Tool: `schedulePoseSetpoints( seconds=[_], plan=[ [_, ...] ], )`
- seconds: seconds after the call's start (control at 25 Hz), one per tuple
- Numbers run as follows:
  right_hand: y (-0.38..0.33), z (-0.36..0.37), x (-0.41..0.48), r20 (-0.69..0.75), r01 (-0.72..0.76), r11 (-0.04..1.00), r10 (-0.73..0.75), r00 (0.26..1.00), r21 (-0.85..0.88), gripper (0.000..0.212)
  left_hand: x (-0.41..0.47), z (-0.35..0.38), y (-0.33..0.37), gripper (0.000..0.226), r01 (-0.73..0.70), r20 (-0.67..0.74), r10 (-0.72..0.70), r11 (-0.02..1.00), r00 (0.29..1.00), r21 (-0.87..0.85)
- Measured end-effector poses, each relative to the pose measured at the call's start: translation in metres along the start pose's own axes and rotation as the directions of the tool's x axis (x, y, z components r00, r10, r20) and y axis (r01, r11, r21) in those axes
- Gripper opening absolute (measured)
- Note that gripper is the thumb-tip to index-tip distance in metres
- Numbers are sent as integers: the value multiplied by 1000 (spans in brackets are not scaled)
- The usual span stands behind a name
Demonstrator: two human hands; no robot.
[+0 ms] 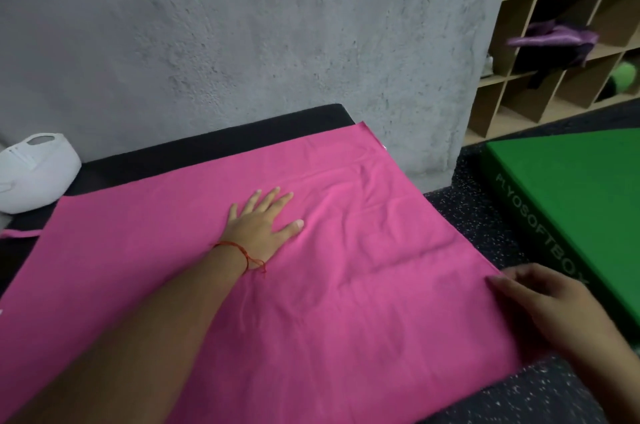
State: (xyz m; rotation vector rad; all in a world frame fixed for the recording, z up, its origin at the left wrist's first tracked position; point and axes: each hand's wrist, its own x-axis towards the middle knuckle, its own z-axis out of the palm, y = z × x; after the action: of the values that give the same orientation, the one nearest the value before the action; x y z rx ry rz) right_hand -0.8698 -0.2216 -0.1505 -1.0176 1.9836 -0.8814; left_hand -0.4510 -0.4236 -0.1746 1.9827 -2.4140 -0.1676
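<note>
At the lower right of the frame the right grip [554, 306] has its fingers curled at the right edge of the pink cloth [346, 302], with the thumb on top of the fabric, holding that edge. Further in, near the middle of the frame, the left grip [263, 226] lies open and flat on the cloth, fingers spread and pointing toward the upper right, with a red thread [242, 250] around the wrist. The cloth is spread nearly flat and fills the lower and middle frame, with shallow creases to the right of the left grip. It rests on a black bench [173, 153], whose bare strip shows along the cloth's far edge. Right of the cloth is dark speckled floor [485, 215], and on it a green box [571, 188] lettered PLYOSOFTBOX, just beside the right grip. At the left edge a white object [34, 174] sits on the bench, touching the cloth's far left corner. Behind stands a rough grey wall [242, 25]. At the upper right, a wooden cubby shelf [512, 42] holds a purple cloth [554, 39].
</note>
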Motion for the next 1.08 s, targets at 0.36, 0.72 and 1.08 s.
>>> schedulePoseSetpoints(
  seconds=[0.36,0.72,1.08],
  plan=[
    [7,-37,-11,106,68,998,-69,992,14,63,-2,3,2,77,-9,-1,9,1000,1000,7],
    [7,-11,4,-48,200,835,-261,964,-513,49,2,4,1,68,-7,-6,7,999,1000,48],
    [-45,121,11,500,650,459,-416,760,-606,76,-112,32,117,73,-32,12,31,999,999,36]
  ],
)
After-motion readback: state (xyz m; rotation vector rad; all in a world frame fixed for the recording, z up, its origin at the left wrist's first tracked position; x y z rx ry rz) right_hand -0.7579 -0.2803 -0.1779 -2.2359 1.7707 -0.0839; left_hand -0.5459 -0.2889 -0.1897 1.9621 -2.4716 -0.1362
